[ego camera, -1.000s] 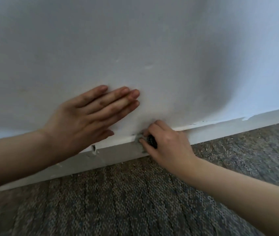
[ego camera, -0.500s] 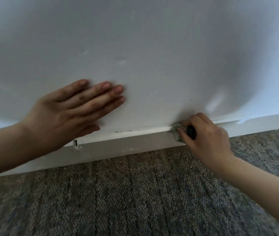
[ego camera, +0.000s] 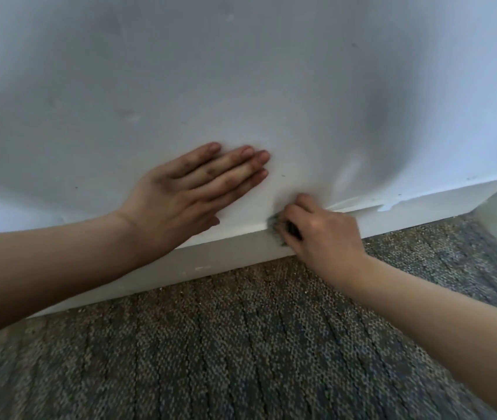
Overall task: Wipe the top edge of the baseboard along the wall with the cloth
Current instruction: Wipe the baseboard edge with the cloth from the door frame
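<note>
The right hand [ego camera: 323, 234] pinches the small cloth [ego camera: 275, 224] on the baseboard [ego camera: 226, 253] top edge. The left hand [ego camera: 186, 189] lies flat above the baseboard. The cloth looks soft and light; bunching it firmly in the fingertips seems best.

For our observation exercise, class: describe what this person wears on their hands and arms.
The left hand and right hand are ungloved, no rings visible. The left forearm and right forearm are bare to the picture's edge: no sleeve, watch or bracelet in view.
</note>
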